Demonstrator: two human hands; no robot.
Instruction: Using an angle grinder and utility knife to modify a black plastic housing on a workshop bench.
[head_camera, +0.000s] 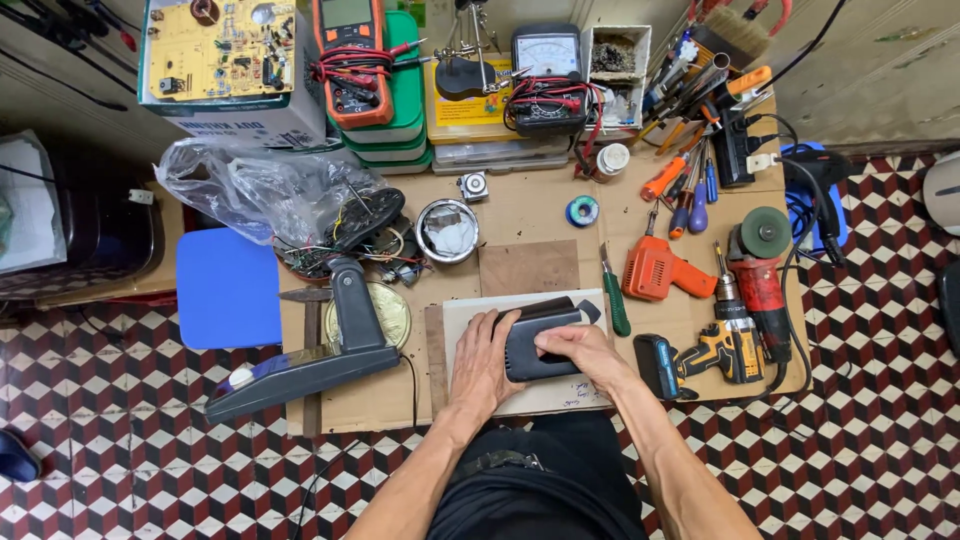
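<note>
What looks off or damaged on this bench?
A dismantled appliance lies left of centre, loose wires spilling out, partly under a crumpled plastic bag. Its dark handle-and-base part overhangs the table's front edge. Both hands, left hand and right hand, grip a dark plastic housing on a white board; it shows no visible damage.

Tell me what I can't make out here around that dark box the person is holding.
Head view only:
- Dark plastic housing: its underside and near side are covered by the left hand and right hand.
- White board beneath: mostly hidden by housing and hands.
- Clear plastic bag: contents blurred by crinkled film.
- Circuit board: parts too small; top cut off by the edge.
</note>
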